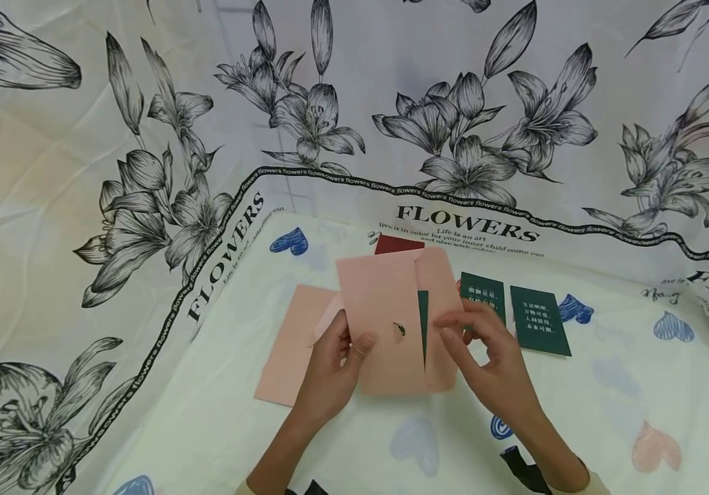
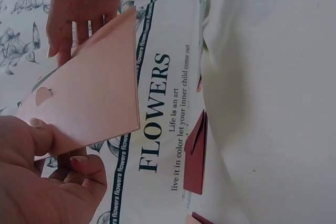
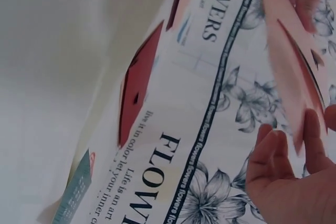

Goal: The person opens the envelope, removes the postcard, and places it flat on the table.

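My left hand (image 1: 332,371) pinches the left side of a pink envelope (image 1: 385,295), thumb in front and fingers behind. The envelope is held up over the table, its flap (image 1: 443,309) folded partly over on the right. A strip of dark green card (image 1: 423,323) shows in the gap beside the flap, and a small cutout (image 1: 399,330) marks the front. At the flap, my right hand (image 1: 493,350) has its fingertips against the paper, fingers loosely bent. The left wrist view shows the envelope (image 2: 94,93) tilted between both hands.
Another pink envelope (image 1: 292,344) lies on the left, partly covered. A dark red piece (image 1: 399,243) lies behind the held envelope. Two green cards with white writing, one nearer (image 1: 483,295) and one farther right (image 1: 540,320), lie on the heart-patterned cloth (image 1: 608,405). Flower-printed fabric (image 1: 354,103) hangs behind.
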`<control>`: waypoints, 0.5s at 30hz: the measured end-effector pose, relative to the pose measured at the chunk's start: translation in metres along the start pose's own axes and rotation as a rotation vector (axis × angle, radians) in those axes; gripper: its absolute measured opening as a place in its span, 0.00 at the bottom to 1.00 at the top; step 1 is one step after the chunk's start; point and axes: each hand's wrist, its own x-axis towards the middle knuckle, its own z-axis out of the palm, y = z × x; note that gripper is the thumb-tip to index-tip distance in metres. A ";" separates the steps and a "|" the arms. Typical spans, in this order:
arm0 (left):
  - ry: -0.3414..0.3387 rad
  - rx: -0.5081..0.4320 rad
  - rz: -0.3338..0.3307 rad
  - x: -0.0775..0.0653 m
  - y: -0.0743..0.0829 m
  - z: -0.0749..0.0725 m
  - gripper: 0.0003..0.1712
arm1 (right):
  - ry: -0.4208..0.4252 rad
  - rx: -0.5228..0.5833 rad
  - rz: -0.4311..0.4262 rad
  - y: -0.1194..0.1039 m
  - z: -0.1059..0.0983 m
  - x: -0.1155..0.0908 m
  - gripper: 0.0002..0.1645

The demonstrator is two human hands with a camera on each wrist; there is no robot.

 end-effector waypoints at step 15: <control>0.013 0.116 0.007 0.000 -0.005 0.004 0.13 | 0.062 -0.026 -0.024 0.006 0.005 -0.002 0.01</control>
